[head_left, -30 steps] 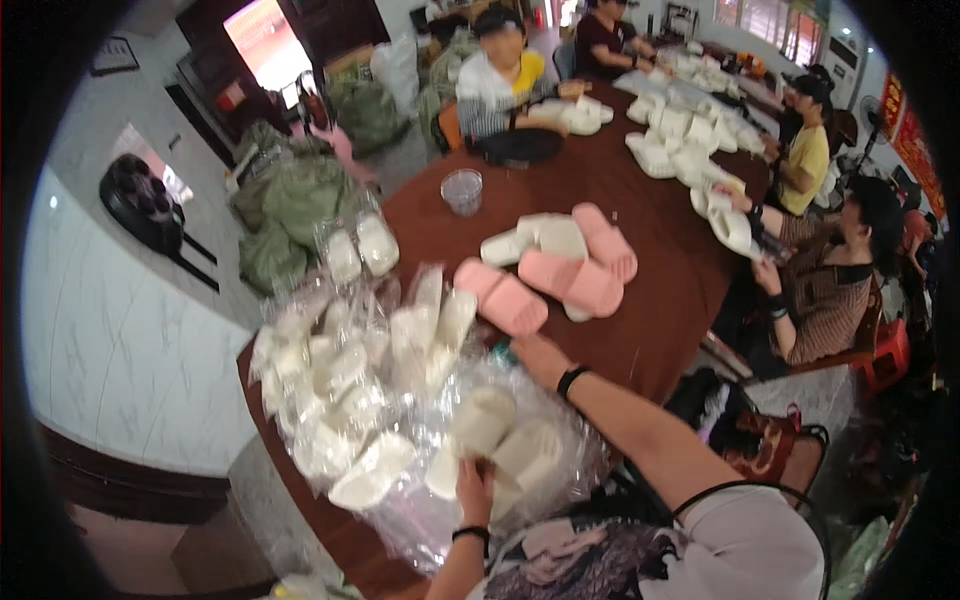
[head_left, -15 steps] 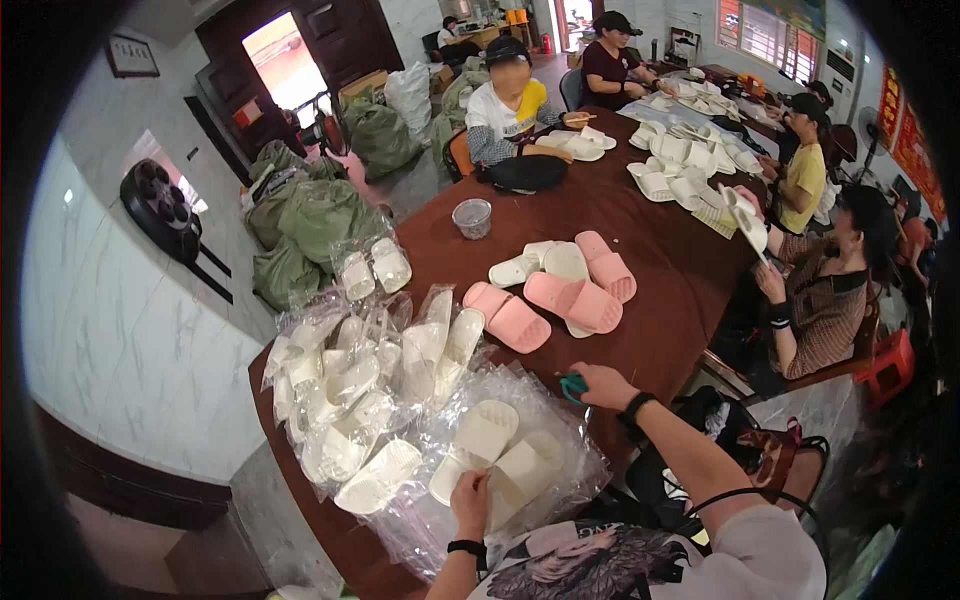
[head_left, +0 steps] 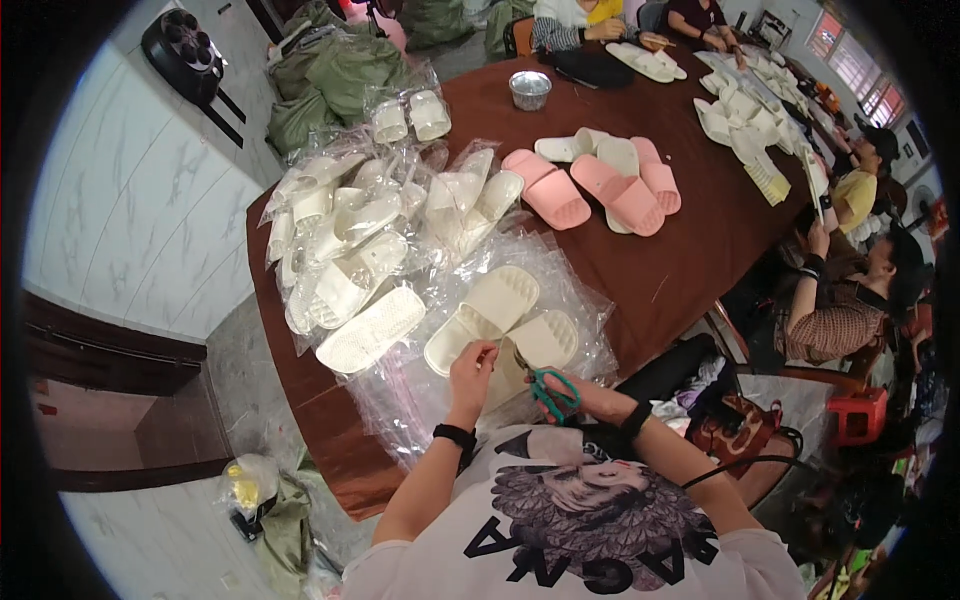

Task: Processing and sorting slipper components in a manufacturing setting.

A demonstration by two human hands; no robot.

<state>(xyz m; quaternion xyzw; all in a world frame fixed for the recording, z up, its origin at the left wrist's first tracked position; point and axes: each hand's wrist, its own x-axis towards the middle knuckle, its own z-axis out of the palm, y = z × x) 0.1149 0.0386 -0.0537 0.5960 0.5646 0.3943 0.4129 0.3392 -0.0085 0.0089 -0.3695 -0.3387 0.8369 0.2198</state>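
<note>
Lettering on the wearer's white T-shirt [head_left: 440,560]: large black capitals [head_left: 598,576] in a curved row, beneath a dark printed picture [head_left: 605,505], set nearer the body than the left hand [head_left: 472,374] and the right hand [head_left: 592,399].

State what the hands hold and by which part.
Right hand: teal-handled scissors, by the handles. Left hand: at the cream slippers; any hold cannot be told.
</note>
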